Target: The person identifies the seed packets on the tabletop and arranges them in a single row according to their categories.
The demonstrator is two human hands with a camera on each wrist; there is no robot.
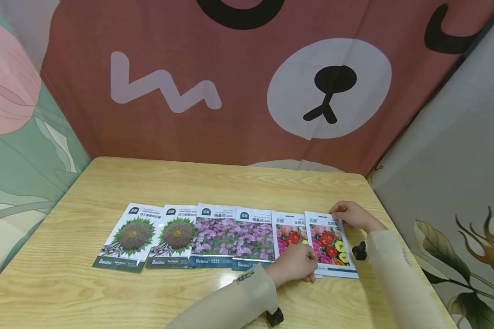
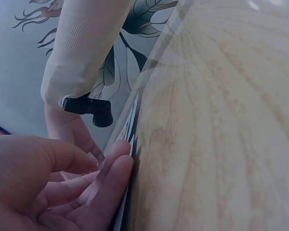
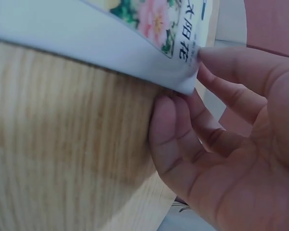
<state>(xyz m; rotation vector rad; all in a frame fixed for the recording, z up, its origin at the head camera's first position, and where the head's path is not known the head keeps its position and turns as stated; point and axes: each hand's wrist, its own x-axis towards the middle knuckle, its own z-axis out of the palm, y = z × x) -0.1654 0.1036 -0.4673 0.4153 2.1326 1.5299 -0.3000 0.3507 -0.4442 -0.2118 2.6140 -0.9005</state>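
Observation:
At the right end of a row of seed packets lies a packet of red, pink and yellow flowers (image 1: 328, 242). My right hand (image 1: 356, 215) pinches its upper right corner, thumb on the printed face and fingers beneath, as the right wrist view shows. My left hand (image 1: 294, 263) is at the lower left of that packet, fingers loosely bent, fingertips touching by the packet edge in the left wrist view. A matching flower packet (image 1: 291, 230) is partly under it and partly hidden by my left hand.
Further left lie two purple-flower packets (image 1: 216, 235) and two sunflower packets (image 1: 131, 237), edges overlapping in places. All rest on the wooden table (image 1: 214, 183). A brown bear-print curtain (image 1: 230, 128) hangs behind it, with patterned cloth (image 1: 457, 183) at the right.

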